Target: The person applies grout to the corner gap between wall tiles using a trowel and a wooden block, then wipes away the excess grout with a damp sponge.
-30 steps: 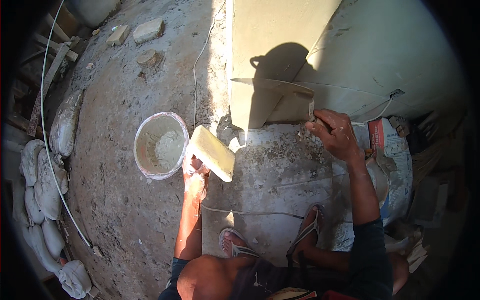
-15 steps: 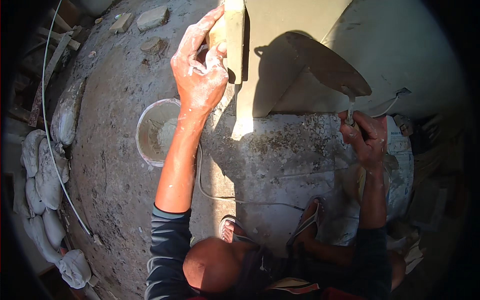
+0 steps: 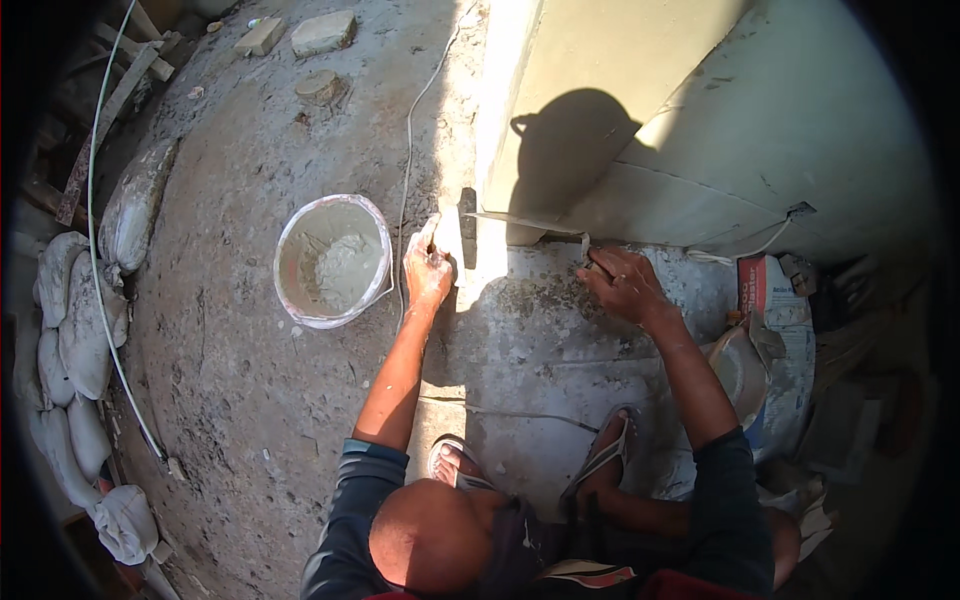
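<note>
My left hand [image 3: 428,275] is closed on a flat plastering float [image 3: 451,245], its board seen nearly edge-on beside the foot of the wall corner. In my right hand [image 3: 627,287] is the handle of a plastering trowel. The trowel blade [image 3: 530,223] shows as a thin line, running left from the hand until its tip comes close to the float; whether they touch I cannot tell. Left of my left hand stands a round bucket [image 3: 330,322] containing wet grey-white plaster [image 3: 348,265]. Ahead is a smooth plastered wall [image 3: 600,50], with my shadow across its corner.
A cable [image 3: 408,170] runs along the rough ground [image 3: 220,300] past the bucket. Filled sacks [image 3: 85,340] are stacked at far left, below timber pieces [image 3: 115,120]. Bricks [image 3: 323,34] lie at the back. A plaster bag [image 3: 780,290] and a basin [image 3: 740,375] sit at right.
The float in my left hand has come down and nearer from high at the wall corner. My right hand has moved left with the trowel, whose blade has turned from face-on to edge-on.
</note>
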### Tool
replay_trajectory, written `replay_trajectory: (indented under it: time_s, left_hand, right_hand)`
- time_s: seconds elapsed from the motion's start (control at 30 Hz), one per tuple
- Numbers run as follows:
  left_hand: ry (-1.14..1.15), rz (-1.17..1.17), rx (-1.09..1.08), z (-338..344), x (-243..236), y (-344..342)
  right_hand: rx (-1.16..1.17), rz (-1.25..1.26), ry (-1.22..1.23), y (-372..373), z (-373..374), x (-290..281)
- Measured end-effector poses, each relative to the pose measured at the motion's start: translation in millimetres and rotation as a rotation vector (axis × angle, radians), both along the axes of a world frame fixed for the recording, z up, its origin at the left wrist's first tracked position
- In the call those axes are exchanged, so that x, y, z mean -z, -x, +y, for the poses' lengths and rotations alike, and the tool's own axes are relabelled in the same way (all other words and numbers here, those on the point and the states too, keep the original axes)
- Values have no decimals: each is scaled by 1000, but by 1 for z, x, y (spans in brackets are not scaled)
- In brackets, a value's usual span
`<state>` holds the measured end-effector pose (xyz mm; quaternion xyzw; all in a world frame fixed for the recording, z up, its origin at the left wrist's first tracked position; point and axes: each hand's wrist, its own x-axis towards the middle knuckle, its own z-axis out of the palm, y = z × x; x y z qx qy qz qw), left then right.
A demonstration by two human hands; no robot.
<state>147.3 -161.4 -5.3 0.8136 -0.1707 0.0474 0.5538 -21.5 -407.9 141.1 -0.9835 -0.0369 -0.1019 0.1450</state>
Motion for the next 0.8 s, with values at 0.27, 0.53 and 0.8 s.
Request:
replay_trajectory:
  time_s: [0.27, 0.53, 0.8]
  left_hand:
    - [352, 27, 121, 24, -130, -6]
    - [497, -534, 360, -21, -300, -36]
    - [104, -251, 129, -42, -156, -26]
  right_hand:
    - [168, -114, -383, 5, -10, -155]
    - [208, -355, -760, 35, -1, -247]
    - [276, -100, -632, 55, 0, -215]
